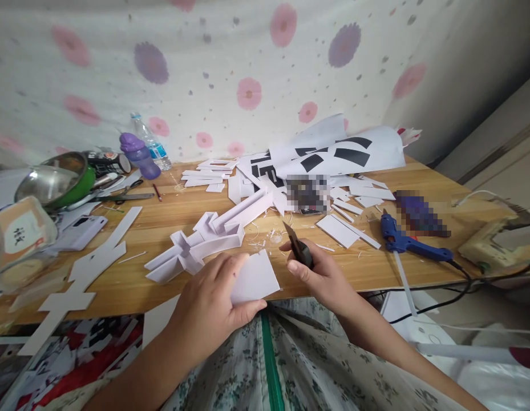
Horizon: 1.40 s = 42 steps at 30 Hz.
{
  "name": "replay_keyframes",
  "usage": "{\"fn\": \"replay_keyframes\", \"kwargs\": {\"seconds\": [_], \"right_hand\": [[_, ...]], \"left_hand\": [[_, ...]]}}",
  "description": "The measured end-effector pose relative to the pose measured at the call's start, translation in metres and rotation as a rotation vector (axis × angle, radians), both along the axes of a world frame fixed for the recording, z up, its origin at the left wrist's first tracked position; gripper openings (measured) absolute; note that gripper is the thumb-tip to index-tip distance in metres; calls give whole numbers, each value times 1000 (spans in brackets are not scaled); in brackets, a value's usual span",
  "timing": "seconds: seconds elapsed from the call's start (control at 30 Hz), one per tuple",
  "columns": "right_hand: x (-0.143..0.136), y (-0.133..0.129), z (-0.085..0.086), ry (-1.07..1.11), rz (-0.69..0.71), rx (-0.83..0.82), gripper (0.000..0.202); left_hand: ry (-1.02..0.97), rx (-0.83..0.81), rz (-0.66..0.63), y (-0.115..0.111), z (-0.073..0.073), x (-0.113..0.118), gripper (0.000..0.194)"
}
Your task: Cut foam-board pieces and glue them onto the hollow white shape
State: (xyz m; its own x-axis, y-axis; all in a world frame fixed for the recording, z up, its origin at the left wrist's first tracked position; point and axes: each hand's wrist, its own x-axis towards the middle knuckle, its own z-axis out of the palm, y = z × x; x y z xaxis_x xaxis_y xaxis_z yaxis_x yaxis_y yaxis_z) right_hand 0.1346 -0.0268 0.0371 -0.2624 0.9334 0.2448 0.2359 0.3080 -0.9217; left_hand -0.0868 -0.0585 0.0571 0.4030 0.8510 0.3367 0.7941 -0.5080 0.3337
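Plainly, the left hand (214, 292) grips a white panel (257, 279), while the right hand (323, 274) grips a black knife (300, 250).

White card (256, 278) partly hidden by left hand (214, 294), purple object (419, 213) pixelated

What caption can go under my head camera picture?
The left hand holds a white piece and the right hand a knife, with a blue glue gun on the table.
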Motion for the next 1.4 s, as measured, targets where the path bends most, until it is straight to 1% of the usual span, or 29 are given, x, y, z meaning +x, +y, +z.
{"fn": "replay_keyframes", "kwargs": {"seconds": [0.1,0.23,0.3,0.37,0.43,0.5,0.57,0.6,0.73,0.8,0.87,0.93,1.03,1.17,1.3,1.4], "right_hand": [[-9,2,5,197,75,-212,34],[-24,4,7,417,162,-397,33],[-32,4,7,479,180,-478,30],[-40,6,5,521,168,-538,29],[-48,7,1,548,150,-585,30],[-53,8,-3,546,134,-596,31],[-52,9,-5,483,121,-527,30],[-49,9,-5,413,121,-454,28],[-28,7,-2,-64,136,-21,19],[-19,5,-3,-257,132,167,17],[-15,3,-5,-361,129,299,10],[-15,2,-7,-391,133,393,6],[-19,1,-7,-375,153,468,7],[-23,1,-3,-371,132,497,8],[-24,2,-5,-378,94,509,8],[-25,2,-9,-395,63,483,6]], "left_hand": [[70,43,13,-1,-1,-1,50],[144,46,7,-3,1,0,49],[160,12,5,-4,2,-1,50],[160,-30,7,-5,1,-3,51],[150,-63,15,-6,-1,-6,52],[137,-87,37,-7,-4,-10,55],[110,-104,59,-7,-6,-14,58],[87,-109,64,-8,-6,-16,60],[-61,-107,19,-7,-2,-19,58],[-123,-111,-14,-7,0,-19,56],[-172,-138,-33,-7,3,-19,54],[-212,-188,-43,-6,5,-19,54],[-266,-265,-55,-6,7,-20,54],[-344,-337,-64,-7,7,-20,55],[-395,-359,-59,-8,3,-19,57],[-414,-346,-75,-10,1,-18,57]]}}
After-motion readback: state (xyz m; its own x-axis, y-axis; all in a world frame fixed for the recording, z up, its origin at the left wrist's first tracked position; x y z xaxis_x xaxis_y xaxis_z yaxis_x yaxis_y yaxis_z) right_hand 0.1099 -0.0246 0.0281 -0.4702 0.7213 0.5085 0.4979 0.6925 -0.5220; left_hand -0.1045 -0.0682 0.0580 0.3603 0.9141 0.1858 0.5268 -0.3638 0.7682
